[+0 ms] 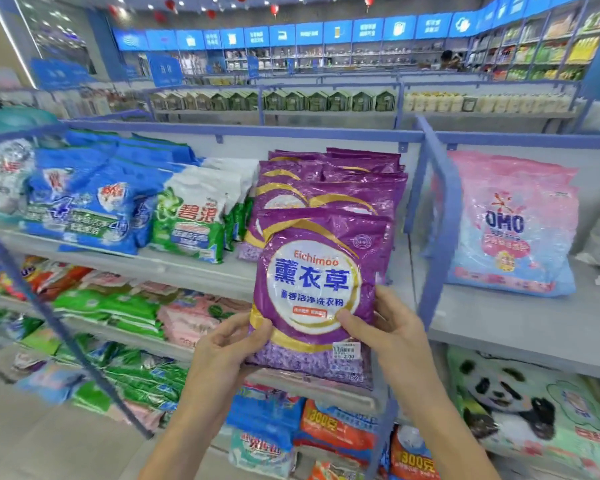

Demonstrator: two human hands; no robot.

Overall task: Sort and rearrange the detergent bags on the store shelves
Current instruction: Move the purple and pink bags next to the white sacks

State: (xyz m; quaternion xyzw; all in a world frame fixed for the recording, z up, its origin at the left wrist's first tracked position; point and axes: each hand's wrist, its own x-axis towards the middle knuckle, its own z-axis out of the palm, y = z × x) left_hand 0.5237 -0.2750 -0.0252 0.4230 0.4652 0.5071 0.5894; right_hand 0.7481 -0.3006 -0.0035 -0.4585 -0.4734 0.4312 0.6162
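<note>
I hold a purple lavender detergent bag (pixel 317 282) upright in front of the top shelf. My left hand (pixel 231 344) grips its lower left edge, thumb on the front. My right hand (pixel 383 327) grips its lower right edge the same way. Behind it a row of matching purple bags (pixel 336 181) leans back on the top shelf (pixel 201 268). To their left stand green-and-white bags (pixel 191 220) and blue bags (pixel 94 202).
A blue divider rail (pixel 433 206) separates this bay from the one on the right, where a pink OMO bag (pixel 513 223) stands. Lower shelves hold green, pink, orange and blue bags (pixel 136 306). A panda-print pack (pixel 520 400) lies at lower right.
</note>
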